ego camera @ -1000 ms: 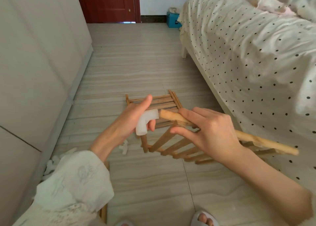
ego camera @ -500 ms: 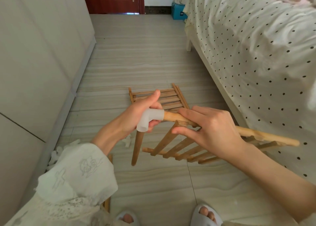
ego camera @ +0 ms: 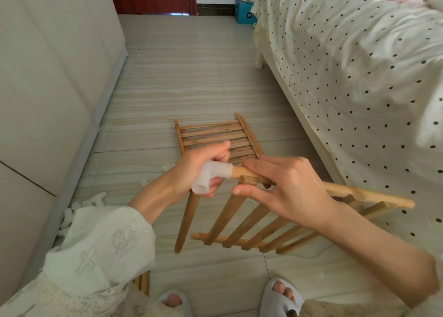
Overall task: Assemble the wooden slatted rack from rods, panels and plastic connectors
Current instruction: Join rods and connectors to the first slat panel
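Your left hand [ego camera: 191, 172] is gripping translucent white plastic elbow connector [ego camera: 211, 176], fingers curled round it, short wooden rod [ego camera: 188, 220] hanging from lower socket. Your right hand [ego camera: 285, 192] is pinching round side rail of light wooden slatted panel [ego camera: 259, 223], held mid-air at near centre. Wood looking stiff, light; plastic likely slippery. You're best gripping rail close to joint, not thin slats.

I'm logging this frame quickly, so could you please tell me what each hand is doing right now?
Left hand: fingers curled round the white plastic connector.
Right hand: fingers gripping the top rod of the slatted panel.
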Available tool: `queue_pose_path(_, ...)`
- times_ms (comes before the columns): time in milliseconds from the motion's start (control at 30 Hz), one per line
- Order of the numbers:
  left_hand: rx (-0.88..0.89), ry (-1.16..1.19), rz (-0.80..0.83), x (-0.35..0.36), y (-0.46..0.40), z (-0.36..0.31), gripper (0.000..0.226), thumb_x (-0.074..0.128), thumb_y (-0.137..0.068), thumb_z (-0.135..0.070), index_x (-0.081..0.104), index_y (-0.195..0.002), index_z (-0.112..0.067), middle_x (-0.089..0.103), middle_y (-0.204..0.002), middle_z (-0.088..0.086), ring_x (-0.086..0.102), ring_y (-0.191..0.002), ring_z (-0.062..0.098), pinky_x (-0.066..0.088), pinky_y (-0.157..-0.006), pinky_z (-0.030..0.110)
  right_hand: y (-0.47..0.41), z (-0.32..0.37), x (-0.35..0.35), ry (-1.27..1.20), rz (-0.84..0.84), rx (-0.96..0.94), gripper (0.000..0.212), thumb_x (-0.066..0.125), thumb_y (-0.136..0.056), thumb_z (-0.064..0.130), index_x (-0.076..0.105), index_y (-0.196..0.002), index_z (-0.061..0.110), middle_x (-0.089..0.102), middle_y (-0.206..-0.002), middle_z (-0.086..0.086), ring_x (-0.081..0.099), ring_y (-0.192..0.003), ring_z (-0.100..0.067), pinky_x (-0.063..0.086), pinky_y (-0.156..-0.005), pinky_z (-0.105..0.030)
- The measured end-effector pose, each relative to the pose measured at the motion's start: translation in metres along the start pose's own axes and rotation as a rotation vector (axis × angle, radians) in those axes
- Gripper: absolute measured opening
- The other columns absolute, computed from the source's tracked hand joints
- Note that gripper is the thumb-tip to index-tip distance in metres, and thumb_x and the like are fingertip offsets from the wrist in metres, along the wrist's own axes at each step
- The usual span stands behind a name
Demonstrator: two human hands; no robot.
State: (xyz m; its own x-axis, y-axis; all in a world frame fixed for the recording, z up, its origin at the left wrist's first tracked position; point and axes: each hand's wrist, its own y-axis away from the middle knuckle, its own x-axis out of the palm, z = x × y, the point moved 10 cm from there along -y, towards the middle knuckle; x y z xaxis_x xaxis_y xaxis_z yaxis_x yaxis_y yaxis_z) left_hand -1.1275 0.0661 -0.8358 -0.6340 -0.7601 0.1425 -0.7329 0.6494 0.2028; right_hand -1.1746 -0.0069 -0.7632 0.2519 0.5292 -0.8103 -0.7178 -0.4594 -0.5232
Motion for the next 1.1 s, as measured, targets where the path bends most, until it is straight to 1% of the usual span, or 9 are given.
queue_pose_path(67,-0.015,0.007,0.008,0.003,0.002,0.002,0.045,0.04,-0.085,-0.045,0.038,-0.051,-0.016,0.035,-0.041,0.001,0.029,-0.032,0.013,0.017,-0.045,0.028,0.002,0.001,0.0,0.001,0.006,0.013,0.047,0.051,-0.085,0.055,0.07,-0.089,0.013,0.057,-0.063,0.009,0.043,-0.048,-0.004,0.04,-0.041,-0.021)
queue_pose_path(200,-0.004,-0.012,-0.005,0.003,0.004,0.0,0.045,0.039,-0.085,-0.045,0.04,-0.055,-0.011,0.036,-0.042,0.002,0.03,-0.031,0.012,0.017,-0.047,0.03,0.004,0.002,-0.001,0.009,-0.003,0.024,0.047,0.049,-0.085,0.056,0.071,-0.093,0.015,0.06,-0.065,0.01,0.036,-0.053,0.002,0.037,-0.043,-0.018)
queue_pose_path(300,0.056,-0.02,-0.175,-0.011,0.0,-0.004,0.047,0.04,-0.093,-0.043,0.047,-0.063,-0.007,0.038,-0.04,0.002,0.034,-0.03,0.012,0.024,-0.042,0.023,0.001,-0.005,0.001,0.033,0.018,0.069,0.051,0.045,-0.085,0.059,0.072,-0.097,0.017,0.06,-0.066,0.013,0.038,-0.054,0.004,0.035,-0.046,-0.016)
queue_pose_path(400,0.103,-0.053,-0.372,-0.03,-0.001,-0.009,0.048,0.031,-0.099,-0.039,0.05,-0.066,-0.009,0.045,-0.04,0.004,0.04,-0.033,0.015,0.033,-0.043,0.024,-0.001,-0.019,0.007,0.03,0.068,0.13,0.055,0.039,-0.086,0.063,0.07,-0.099,0.019,0.049,-0.064,0.017,0.038,-0.052,0.002,0.031,-0.046,-0.014)
queue_pose_path(533,0.076,-0.194,-0.351,-0.03,0.003,-0.013,0.054,0.023,-0.099,-0.045,0.052,-0.07,-0.011,0.051,-0.044,0.002,0.048,-0.043,0.016,0.042,-0.059,0.029,0.001,-0.023,0.013,-0.006,0.08,0.135,0.05,0.042,-0.086,0.06,0.065,-0.091,0.017,0.036,-0.059,0.019,0.028,-0.044,0.005,0.02,-0.047,-0.009)
queue_pose_path(600,0.042,-0.23,-0.285,-0.024,0.005,-0.009,0.055,0.024,-0.094,-0.051,0.05,-0.067,-0.012,0.049,-0.043,-0.001,0.046,-0.042,0.014,0.04,-0.057,0.026,0.001,-0.021,0.014,-0.002,0.073,0.123,0.052,0.039,-0.087,0.063,0.063,-0.089,0.017,0.038,-0.056,0.016,0.028,-0.04,0.003,0.018,-0.045,-0.009)
queue_pose_path(700,0.004,-0.168,-0.257,-0.017,0.008,-0.004,0.046,0.037,-0.082,-0.054,0.048,-0.059,-0.016,0.047,-0.044,-0.005,0.04,-0.038,0.006,0.033,-0.042,0.016,0.002,-0.013,0.014,0.064,0.079,0.065,0.052,0.035,-0.09,0.06,0.061,-0.088,0.016,0.042,-0.052,0.013,0.029,-0.041,-0.004,0.019,-0.041,-0.011)
queue_pose_path(867,-0.042,0.108,-0.401,-0.024,0.02,0.003,0.036,0.04,-0.097,-0.025,0.048,-0.065,-0.01,0.044,-0.04,-0.003,0.037,-0.031,0.005,0.025,-0.032,0.012,0.004,0.004,0.003,0.091,-0.021,0.026,0.046,0.045,-0.087,0.055,0.065,-0.084,0.013,0.049,-0.054,0.01,0.037,-0.043,-0.005,0.034,-0.039,-0.02)
queue_pose_path(1100,-0.206,0.055,-0.32,-0.014,0.028,0.013,0.044,0.029,-0.096,-0.023,0.041,-0.058,-0.006,0.035,-0.032,-0.002,0.022,-0.026,0.008,0.012,-0.04,0.021,0.009,0.014,0.01,0.113,-0.02,0.083,0.047,0.042,-0.089,0.054,0.06,-0.073,0.014,0.034,-0.056,0.015,0.039,-0.038,-0.01,0.035,-0.034,-0.025)
